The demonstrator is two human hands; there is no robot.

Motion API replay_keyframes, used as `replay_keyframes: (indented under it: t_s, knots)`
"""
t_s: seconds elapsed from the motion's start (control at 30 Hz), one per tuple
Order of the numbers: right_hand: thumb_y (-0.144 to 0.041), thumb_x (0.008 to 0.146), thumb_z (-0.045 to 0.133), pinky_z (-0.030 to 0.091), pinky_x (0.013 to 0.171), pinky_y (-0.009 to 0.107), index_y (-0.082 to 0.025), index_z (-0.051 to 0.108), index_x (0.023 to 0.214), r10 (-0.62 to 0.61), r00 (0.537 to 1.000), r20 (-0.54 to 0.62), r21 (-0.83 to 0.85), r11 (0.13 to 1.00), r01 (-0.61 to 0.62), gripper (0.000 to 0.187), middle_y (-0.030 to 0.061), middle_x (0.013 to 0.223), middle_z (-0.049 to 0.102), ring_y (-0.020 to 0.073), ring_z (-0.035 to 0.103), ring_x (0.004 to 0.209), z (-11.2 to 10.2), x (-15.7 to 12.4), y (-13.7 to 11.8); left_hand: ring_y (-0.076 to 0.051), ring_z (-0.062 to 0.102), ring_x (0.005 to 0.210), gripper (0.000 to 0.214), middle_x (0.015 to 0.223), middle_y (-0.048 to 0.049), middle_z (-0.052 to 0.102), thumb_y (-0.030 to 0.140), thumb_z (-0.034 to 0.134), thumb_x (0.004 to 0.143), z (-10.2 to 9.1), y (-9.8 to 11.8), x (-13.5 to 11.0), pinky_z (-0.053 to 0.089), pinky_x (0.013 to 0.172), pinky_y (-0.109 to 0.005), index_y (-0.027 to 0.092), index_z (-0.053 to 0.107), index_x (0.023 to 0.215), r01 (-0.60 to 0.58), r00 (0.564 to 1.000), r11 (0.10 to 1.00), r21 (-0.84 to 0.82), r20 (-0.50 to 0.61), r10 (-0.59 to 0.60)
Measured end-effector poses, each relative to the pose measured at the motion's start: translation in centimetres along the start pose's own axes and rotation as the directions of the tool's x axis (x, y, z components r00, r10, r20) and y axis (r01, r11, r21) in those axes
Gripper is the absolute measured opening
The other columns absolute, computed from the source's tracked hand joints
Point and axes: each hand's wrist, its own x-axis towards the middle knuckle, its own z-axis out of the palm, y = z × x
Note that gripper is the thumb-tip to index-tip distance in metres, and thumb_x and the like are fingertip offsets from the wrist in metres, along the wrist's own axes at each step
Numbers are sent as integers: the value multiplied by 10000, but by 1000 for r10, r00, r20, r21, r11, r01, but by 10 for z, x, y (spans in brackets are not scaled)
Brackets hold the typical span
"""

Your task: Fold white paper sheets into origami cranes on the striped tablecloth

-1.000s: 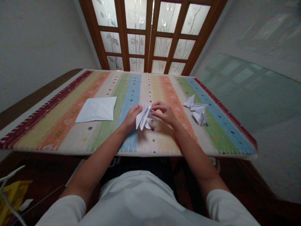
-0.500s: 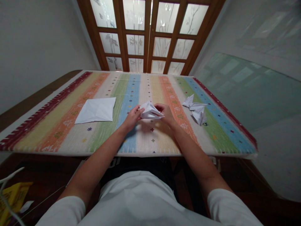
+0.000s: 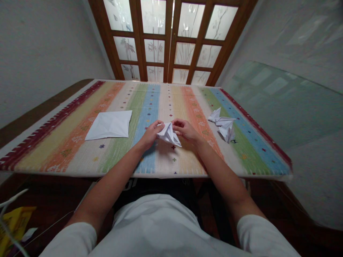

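Between my hands, just above the table, is a white folded-paper figure [image 3: 168, 133] with pointed flaps; one tip points down toward me and to the right. My left hand [image 3: 152, 134] grips its left side, thumb on top. On the far right side, the fingers of my right hand [image 3: 185, 129] are closed at the paper's upper edge. Off to the left lies a flat white sheet of paper [image 3: 109, 124] with crease lines. To the right, several folded white paper pieces, like origami cranes [image 3: 226, 127], rest in a cluster.
A striped, patterned cloth [image 3: 88, 157] covers the table. Beyond its far edge stand wooden doors with glass panes [image 3: 154, 50]. A sheet of glass [image 3: 284, 96] leans at the right wall. A white cable [image 3: 12, 201] and a yellow packet [image 3: 16, 221] are low at the left.
The folded paper has turned in my hands, its pointed tip swinging down toward me. My right hand has shifted slightly, and its fingers now pinch the upper right edge.
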Motion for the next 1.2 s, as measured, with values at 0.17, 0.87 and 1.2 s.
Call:
replay_keyframes:
  t_s: [0.17,0.87,1.2]
  knots:
    - [-503,602,1032,501,635,252,-244,642,884,6,995,102,28,1000,-8,547,-7,875,684,158,626,752,0,1,5,-255,723,806,298,878,-77,772,473,849,786,0,-5,4,569,699,-359,210,766,897,54,997,990,-129,67,-46]
    - [-343,668,897,568,684,277,-269,644,967,-20,988,-156,28,999,24,399,-25,999,698,156,672,794,-4,6,18,-201,766,923,889,1481,-140,583,371,1012,726,-2,-9,3,663,835,-395,317,535,1474,-109,987,984,138,-104,124]
    - [-626,716,894,517,622,276,-251,606,830,-156,978,-139,-207,970,125,486,-6,836,644,180,614,753,2,12,18,-108,670,738,485,1238,-66,626,346,877,925,-6,-13,6,561,658,-239,270,507,1230,-147,929,909,390,-261,262]
